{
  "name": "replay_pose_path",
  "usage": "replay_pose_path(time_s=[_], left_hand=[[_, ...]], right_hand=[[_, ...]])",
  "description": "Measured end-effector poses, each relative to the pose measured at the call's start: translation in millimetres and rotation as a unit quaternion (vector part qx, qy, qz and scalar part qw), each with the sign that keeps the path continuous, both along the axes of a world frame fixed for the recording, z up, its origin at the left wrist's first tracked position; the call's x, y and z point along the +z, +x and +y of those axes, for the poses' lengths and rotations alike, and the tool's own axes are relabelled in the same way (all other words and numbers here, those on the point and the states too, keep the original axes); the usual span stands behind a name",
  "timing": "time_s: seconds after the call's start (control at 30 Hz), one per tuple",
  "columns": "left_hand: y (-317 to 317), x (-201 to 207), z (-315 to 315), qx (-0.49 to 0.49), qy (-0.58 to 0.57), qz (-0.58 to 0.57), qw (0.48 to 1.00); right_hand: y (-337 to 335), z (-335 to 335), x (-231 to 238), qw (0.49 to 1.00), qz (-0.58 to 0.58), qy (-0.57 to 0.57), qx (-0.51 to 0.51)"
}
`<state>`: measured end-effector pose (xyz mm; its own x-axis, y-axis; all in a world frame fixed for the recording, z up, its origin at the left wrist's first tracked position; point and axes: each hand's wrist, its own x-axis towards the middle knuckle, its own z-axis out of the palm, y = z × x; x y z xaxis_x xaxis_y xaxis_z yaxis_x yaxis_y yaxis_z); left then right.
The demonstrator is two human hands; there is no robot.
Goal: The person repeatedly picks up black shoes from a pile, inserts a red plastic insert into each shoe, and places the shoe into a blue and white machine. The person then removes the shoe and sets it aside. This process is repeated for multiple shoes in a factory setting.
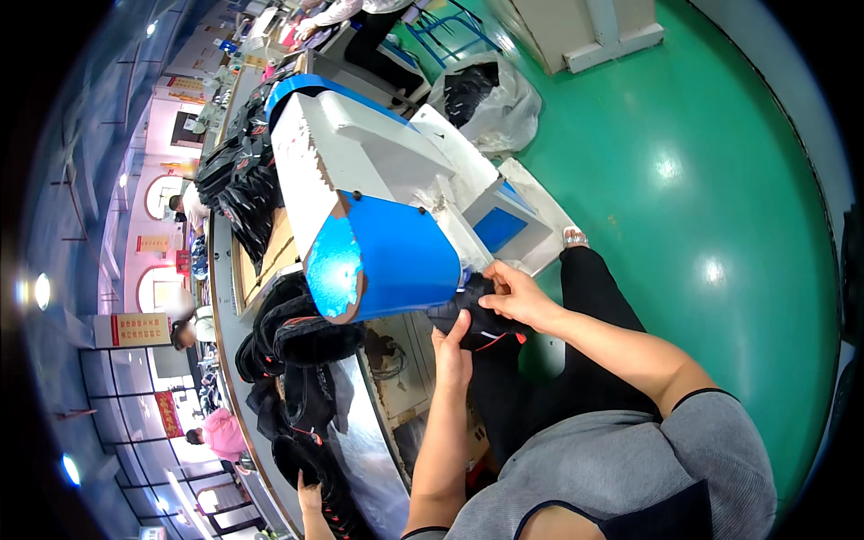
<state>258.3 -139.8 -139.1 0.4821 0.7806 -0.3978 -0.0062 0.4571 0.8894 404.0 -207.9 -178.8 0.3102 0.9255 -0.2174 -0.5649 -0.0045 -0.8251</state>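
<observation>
A black shoe upper with a thin orange-red edge is under the end of a blue and white machine, which hides part of it. My left hand pinches its near side, thumb pointing up. On its right, my right hand grips the upper between bent fingers and thumb. Both hands are close together just below the machine head, above my lap. Whether the piece touches the machine's working part cannot be made out.
Black lined shoe uppers lie piled on the long bench at left, where another person's hand reaches in. More black pieces are heaped behind the machine. A plastic bag and blue stool stand on the green floor.
</observation>
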Motion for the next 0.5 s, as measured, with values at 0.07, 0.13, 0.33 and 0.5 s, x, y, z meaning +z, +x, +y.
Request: replay_pose_path(time_s=[0.07, 0.13, 0.33, 0.5], left_hand=[[9.5, -2.3, -1.1, 0.038, 0.024, 0.035, 0.998], [14.9, -5.6, 1.6, 0.07, 0.031, 0.037, 0.996], [23.1, -11.0, 48.1, 0.068, -0.076, 0.021, 0.995], [30.4, -9.6, 49.2, 0.038, 0.035, 0.077, 0.996]], right_hand=[[-3.4, 5.2, -5.0, 0.999, -0.005, 0.003, -0.037], [-6.6, 8.4, -3.6, 0.998, 0.012, -0.004, -0.054], [2.8, 26.9, -1.1, 0.99, 0.11, -0.022, -0.09], [13.7, 19.6, -3.8, 0.992, 0.097, -0.036, -0.073]])
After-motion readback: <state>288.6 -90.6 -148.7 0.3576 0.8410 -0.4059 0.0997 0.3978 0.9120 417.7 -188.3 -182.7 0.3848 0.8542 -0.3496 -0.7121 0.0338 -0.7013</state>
